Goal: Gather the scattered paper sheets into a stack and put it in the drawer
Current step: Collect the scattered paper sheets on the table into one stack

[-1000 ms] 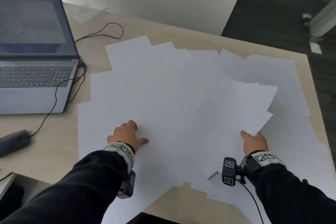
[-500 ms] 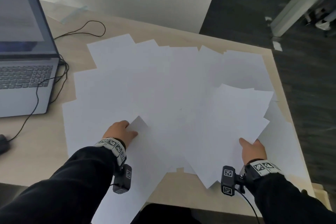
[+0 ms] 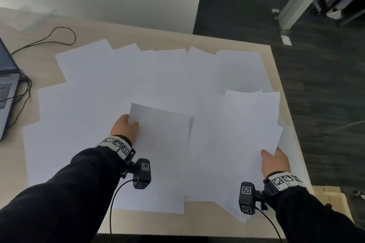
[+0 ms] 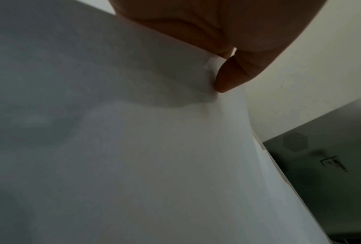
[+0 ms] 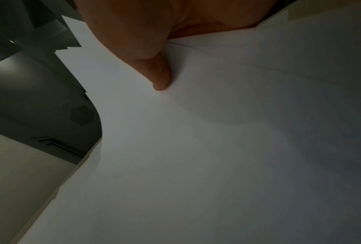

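The left hand [image 3: 124,128] pinches a lifted paper sheet [image 3: 162,134] by its left edge. The right hand [image 3: 275,162] grips a fanned bunch of sheets [image 3: 246,124] above the scattered sheets [image 3: 110,77] covering the desk [image 3: 223,225].

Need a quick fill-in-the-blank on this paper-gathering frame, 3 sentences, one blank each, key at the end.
1. The left hand pinches the edge of a lifted ____.
2. The right hand holds a fanned bunch of sheets near the table's ____ edge.
3. At the far left edge of the head view, a ____ sits on the table.

Missing words: sheet; right; laptop
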